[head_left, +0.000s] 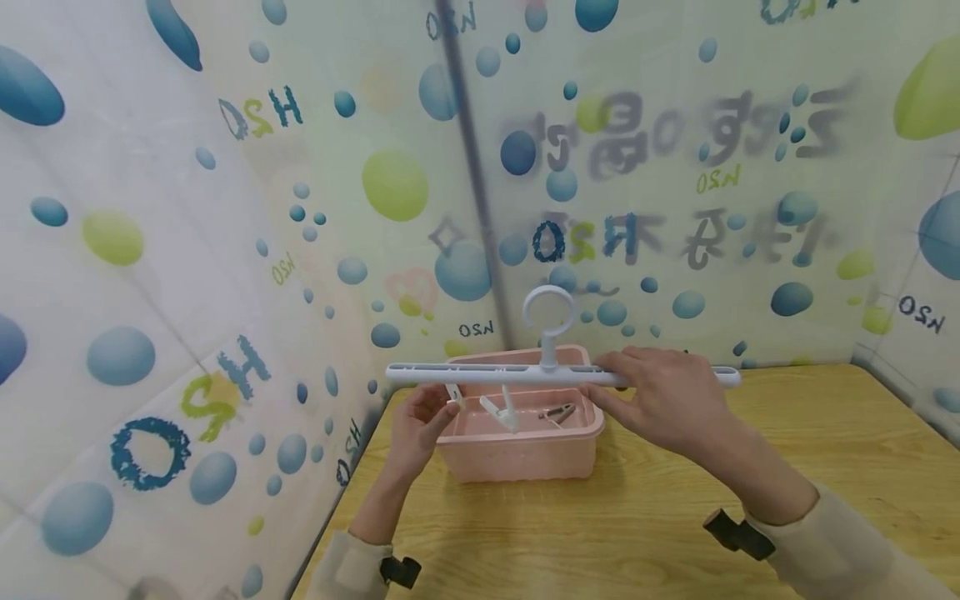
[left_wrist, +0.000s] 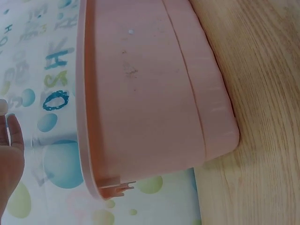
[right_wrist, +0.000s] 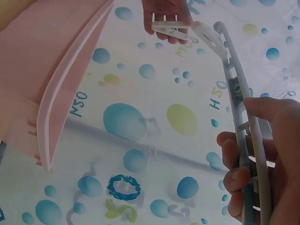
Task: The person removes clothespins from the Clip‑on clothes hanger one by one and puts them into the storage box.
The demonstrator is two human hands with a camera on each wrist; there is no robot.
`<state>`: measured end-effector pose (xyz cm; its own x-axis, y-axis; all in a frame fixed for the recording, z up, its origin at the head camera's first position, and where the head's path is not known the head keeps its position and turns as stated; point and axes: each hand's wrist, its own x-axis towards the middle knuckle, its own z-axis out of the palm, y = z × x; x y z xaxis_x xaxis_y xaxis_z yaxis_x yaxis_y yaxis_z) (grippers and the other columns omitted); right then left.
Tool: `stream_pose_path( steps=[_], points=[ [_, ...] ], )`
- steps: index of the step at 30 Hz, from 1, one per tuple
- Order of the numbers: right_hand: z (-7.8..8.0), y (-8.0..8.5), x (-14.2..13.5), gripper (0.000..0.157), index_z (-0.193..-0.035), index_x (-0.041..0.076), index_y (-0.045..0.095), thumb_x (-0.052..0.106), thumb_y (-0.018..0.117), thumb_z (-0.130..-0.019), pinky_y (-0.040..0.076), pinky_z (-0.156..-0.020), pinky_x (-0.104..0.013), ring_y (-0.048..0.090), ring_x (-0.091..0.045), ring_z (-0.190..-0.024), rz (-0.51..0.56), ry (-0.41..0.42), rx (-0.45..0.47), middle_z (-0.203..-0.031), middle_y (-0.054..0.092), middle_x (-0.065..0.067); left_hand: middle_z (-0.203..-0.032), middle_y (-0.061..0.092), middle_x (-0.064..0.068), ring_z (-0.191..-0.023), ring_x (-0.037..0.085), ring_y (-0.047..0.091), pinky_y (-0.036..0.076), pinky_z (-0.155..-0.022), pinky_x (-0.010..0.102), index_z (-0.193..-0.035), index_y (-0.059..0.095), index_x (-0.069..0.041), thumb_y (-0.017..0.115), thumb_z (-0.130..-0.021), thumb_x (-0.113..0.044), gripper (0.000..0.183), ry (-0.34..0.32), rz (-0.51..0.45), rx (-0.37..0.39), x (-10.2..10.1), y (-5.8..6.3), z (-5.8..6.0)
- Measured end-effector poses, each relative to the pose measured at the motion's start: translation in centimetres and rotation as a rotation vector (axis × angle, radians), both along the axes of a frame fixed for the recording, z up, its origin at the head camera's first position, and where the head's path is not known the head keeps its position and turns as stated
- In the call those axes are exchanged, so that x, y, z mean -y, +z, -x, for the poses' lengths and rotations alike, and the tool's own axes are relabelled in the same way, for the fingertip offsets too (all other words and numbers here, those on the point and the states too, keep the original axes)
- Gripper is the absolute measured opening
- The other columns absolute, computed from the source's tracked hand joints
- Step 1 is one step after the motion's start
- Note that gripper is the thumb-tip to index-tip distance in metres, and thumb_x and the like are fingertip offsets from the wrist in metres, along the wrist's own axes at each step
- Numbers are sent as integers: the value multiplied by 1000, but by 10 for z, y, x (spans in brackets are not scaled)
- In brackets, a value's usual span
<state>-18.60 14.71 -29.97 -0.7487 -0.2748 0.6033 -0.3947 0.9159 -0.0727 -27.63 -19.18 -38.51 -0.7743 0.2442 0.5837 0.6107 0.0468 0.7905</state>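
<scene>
We found right grip [head_left: 667, 400] clamped on white hanger [head_left: 480, 374], above pink bin [head_left: 517, 461] near far-left corner of table [head_left: 675, 533]; left grip [head_left: 415, 427] pinched white clip [head_left: 454, 395] beneath hanger's left end. We judged: one-sided hold risked tilt under tug; slack pinch risked dropped clip.

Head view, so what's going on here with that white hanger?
The person's right hand grips the white hanger, holding it above a pink basin. The left hand appears to pinch a white clip just under the hanger, where another white clip also shows. A brownish clip lies in the basin.
</scene>
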Motion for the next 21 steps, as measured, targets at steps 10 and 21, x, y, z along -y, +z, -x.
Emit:
stream_pose_path(
  steps=[10,21],
  points=[
    [0,-2,0,38,-112,23,73,53,66,-90,45,-53,-33,69,-18,-72,-11,-1,-3,-98,75,4,-114,63,31,-98,16,66,54,-84,23,-123,61,-1,64,-96,-4,28,19,28,43,4,-6,6],
    [0,-4,0,40,-114,23,73,54,64,-91,48,-54,-34,72,-21,-79,-16,4,-9,-104,76,2,-109,69,6,-91,10,64,53,-75,26,-125,62,-7,66,-96,-12,30,73,122,87,9,-13,14]
  ],
)
